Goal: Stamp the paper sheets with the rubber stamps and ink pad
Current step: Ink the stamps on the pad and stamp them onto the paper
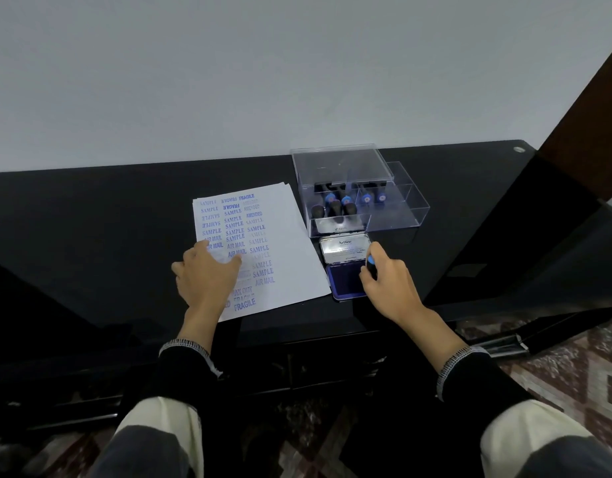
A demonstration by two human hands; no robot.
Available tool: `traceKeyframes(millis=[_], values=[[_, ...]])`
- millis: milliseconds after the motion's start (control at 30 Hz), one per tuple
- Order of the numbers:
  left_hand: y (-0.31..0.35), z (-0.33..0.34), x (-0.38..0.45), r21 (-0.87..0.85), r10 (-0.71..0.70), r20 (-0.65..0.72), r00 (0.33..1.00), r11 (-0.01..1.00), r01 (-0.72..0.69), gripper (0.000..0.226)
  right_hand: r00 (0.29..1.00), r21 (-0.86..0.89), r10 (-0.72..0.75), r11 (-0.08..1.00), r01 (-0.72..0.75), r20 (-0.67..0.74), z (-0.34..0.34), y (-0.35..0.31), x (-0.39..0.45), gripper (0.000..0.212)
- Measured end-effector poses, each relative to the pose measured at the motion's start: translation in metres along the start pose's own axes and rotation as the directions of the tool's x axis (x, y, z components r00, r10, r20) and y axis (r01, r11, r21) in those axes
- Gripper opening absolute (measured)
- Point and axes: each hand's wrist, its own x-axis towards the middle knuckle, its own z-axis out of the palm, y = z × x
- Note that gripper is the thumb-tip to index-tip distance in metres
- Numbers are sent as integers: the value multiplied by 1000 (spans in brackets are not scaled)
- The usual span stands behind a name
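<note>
The right hand [389, 282] curls its fingers around a small stamp [371, 264] with a black handle and blue cap, holding it at the right edge of the open ink pad [346, 281], whose lid [344, 250] stands tilted back behind it. The stamp looks light and rigid, best taken by the handle as it is now, with the rubber face kept level so it inks evenly. The left hand [208, 274] lies with fingers spread flat on the paper sheets [287, 243], just beside the pad; these are thin and would likely slide on the glossy black desk [91, 208] without that pressure. Behind the pad a clear plastic box [353, 191] holds more stamps [335, 205]. The stamp's face is hidden by the fingers, so its wording and whether it touches the ink cannot be told; the left hand also covers several prints, and the number of sheets is unclear.
</note>
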Motion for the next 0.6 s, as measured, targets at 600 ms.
traceKeyframes(millis=[600], values=[[-35,1,2,-67,185,-86,979,979,-191,34,1000,3,6,1000,-6,21,-10,-12,-15,23]])
